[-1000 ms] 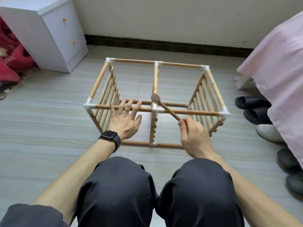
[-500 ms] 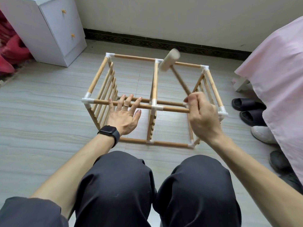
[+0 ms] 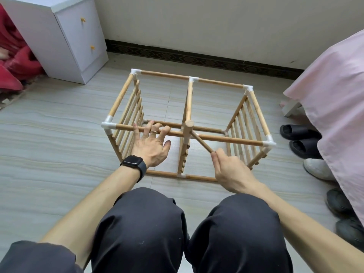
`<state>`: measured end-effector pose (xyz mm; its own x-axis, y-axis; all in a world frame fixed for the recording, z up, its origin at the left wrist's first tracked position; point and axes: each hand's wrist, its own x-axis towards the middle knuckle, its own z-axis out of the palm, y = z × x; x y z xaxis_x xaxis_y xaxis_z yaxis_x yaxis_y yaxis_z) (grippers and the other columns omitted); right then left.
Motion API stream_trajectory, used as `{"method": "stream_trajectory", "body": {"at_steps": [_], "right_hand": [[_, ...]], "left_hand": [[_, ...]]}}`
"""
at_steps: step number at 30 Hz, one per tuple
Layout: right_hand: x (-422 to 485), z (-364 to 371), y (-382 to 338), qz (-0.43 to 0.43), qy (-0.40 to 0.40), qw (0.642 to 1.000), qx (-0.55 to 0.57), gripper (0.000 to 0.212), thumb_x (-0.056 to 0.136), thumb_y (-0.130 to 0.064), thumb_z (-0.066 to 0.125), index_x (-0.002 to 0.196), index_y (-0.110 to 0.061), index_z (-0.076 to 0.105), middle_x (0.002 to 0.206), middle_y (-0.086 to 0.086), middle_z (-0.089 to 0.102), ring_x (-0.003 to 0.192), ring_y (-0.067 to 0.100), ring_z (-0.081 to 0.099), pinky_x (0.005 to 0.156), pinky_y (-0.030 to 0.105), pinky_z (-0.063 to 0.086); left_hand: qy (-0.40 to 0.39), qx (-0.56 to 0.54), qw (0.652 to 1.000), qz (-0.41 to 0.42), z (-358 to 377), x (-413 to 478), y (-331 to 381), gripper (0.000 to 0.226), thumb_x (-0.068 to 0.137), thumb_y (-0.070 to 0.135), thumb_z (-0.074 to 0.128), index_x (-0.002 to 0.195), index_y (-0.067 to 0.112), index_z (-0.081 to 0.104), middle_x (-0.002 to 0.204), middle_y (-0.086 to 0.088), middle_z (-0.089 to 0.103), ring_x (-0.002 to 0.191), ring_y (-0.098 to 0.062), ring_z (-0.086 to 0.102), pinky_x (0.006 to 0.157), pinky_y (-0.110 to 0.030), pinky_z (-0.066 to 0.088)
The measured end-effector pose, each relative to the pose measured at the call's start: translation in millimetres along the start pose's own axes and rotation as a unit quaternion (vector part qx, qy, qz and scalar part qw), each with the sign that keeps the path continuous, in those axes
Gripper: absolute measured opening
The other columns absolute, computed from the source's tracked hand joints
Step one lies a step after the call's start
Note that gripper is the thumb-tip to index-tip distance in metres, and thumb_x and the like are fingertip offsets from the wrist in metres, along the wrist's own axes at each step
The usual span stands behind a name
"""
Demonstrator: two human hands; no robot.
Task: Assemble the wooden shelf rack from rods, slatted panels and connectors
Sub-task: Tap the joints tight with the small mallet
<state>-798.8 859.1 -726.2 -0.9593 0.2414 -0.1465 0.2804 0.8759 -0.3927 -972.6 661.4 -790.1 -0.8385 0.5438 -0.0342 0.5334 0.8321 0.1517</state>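
The right hand (image 3: 232, 170) curls its fingers (image 3: 215, 157) round the pale wooden mallet (image 3: 199, 139), whose handle runs toward 10 o'clock onto the slatted wooden rack's (image 3: 189, 99) near top rod (image 3: 230, 139), and the left hand (image 3: 151, 146) lays straight fingers across that rod at the head's 9 o'clock.

The floor (image 3: 59, 154) is of pale grey tiles with long wood-like streaks, and the wooden rack (image 3: 189, 99) stands on it in the middle, resting on its lower rods and white connectors (image 3: 182, 175). At the far left a white cabinet (image 3: 65, 42) stands by the wall, with a red blanket (image 3: 17, 64) beside it. At the right, near the pink bed cover (image 3: 334, 95), lie two black slippers (image 3: 295, 133), one white shoe (image 3: 317, 170) and two dark shoes (image 3: 338, 203).
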Motion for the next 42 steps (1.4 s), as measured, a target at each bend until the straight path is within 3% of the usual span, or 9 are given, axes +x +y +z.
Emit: {"method": "stream_trajectory", "body": {"at_steps": [6, 9, 15, 18, 21, 23, 27, 34, 42], "right_hand": [[19, -2, 5, -0.002, 0.188, 0.968, 0.166, 0.038, 0.109, -0.036, 0.03, 0.083, -0.016, 0.049, 0.062, 0.008, 0.058, 0.054, 0.025, 0.055, 0.051, 0.045, 0.044], [38, 0, 6, 0.012, 0.246, 0.958, 0.146, 0.041, 0.109, -0.037, 0.027, 0.085, -0.016, 0.052, 0.076, 0.004, 0.059, 0.073, 0.022, 0.053, 0.063, 0.04, 0.043], [54, 1, -3, 0.036, 0.119, 0.986, 0.11, 0.04, 0.109, -0.045, 0.021, 0.098, -0.02, 0.049, 0.075, -0.002, 0.07, 0.067, 0.021, 0.066, 0.062, 0.041, 0.053], [45, 11, -6, 0.043, 0.087, 0.992, 0.086, 0.038, 0.107, -0.049, 0.021, 0.092, -0.026, 0.046, 0.064, 0.002, 0.068, 0.06, 0.023, 0.067, 0.063, 0.045, 0.055], [36, 14, -10, 0.053, 0.039, 0.989, 0.129, 0.036, 0.108, -0.045, 0.025, 0.091, -0.023, 0.047, 0.066, 0.003, 0.072, 0.052, 0.016, 0.067, 0.065, 0.045, 0.057], [31, 15, -10, 0.057, 0.015, 0.986, 0.157, 0.037, 0.108, -0.042, 0.027, 0.091, -0.019, 0.05, 0.067, 0.003, 0.073, 0.051, 0.013, 0.068, 0.067, 0.044, 0.058], [33, 15, -7, 0.066, 0.022, 0.978, 0.199, 0.038, 0.108, -0.04, 0.029, 0.089, -0.016, 0.052, 0.068, 0.003, 0.073, 0.057, 0.018, 0.068, 0.07, 0.046, 0.057], [79, -4, -12, 0.066, 0.106, 0.971, 0.202, 0.038, 0.108, -0.037, 0.035, 0.082, -0.018, 0.056, 0.066, 0.0, 0.061, 0.062, 0.017, 0.057, 0.059, 0.039, 0.04], [171, 0, -29, 0.014, 0.115, 0.982, 0.151, 0.038, 0.108, -0.039, 0.029, 0.1, -0.022, 0.061, 0.082, 0.003, 0.068, 0.074, 0.026, 0.06, 0.066, 0.039, 0.042]], "left_hand": [[-0.002, -0.017, 1.0, -0.014, -27, -1, 7, 0.039, 0.104, 0.052, 0.018, 0.121, 0.037, 0.049, 0.132, 0.001, 0.058, 0.13, -0.028, 0.044, 0.113, -0.063, 0.013], [-0.039, -0.022, 0.999, -0.016, -40, -1, 0, 0.042, 0.104, 0.052, 0.017, 0.11, 0.036, 0.055, 0.119, 0.003, 0.065, 0.114, -0.028, 0.055, 0.103, -0.055, 0.027], [-0.173, -0.194, 0.964, -0.06, -62, -9, -17, 0.059, 0.103, 0.059, 0.031, 0.084, 0.022, 0.073, 0.075, 0.001, 0.075, 0.076, -0.017, 0.072, 0.078, -0.032, 0.056], [-0.258, -0.123, 0.955, -0.075, -69, -8, -21, 0.068, 0.102, 0.062, 0.035, 0.074, 0.017, 0.078, 0.07, 0.004, 0.076, 0.071, -0.011, 0.072, 0.071, -0.024, 0.053], [-0.216, -0.115, 0.965, -0.091, -62, 1, -19, 0.058, 0.101, 0.061, 0.039, 0.089, 0.021, 0.079, 0.082, 0.008, 0.077, 0.081, -0.01, 0.072, 0.083, -0.033, 0.058], [-0.118, -0.128, 0.981, -0.086, -59, 12, -14, 0.048, 0.101, 0.058, 0.04, 0.125, 0.026, 0.066, 0.118, 0.004, 0.071, 0.109, -0.016, 0.066, 0.095, -0.042, 0.054], [-0.027, -0.143, 0.989, -0.039, -52, 40, 7, 0.068, 0.102, 0.049, 0.041, 0.159, 0.018, 0.022, 0.165, -0.004, 0.024, 0.15, -0.024, 0.026, 0.12, -0.047, 0.03], [-0.049, -0.131, 0.99, -0.022, -26, 75, 35, 0.069, 0.106, 0.032, 0.027, 0.16, 0.019, -0.014, 0.167, 0.005, -0.019, 0.155, -0.014, -0.01, 0.125, -0.049, 0.001], [-0.023, -0.079, 0.996, -0.021, -22, 77, 36, 0.069, 0.102, 0.025, 0.024, 0.16, 0.015, -0.014, 0.167, 0.003, -0.019, 0.155, -0.015, -0.01, 0.124, -0.05, -0.003]]}}
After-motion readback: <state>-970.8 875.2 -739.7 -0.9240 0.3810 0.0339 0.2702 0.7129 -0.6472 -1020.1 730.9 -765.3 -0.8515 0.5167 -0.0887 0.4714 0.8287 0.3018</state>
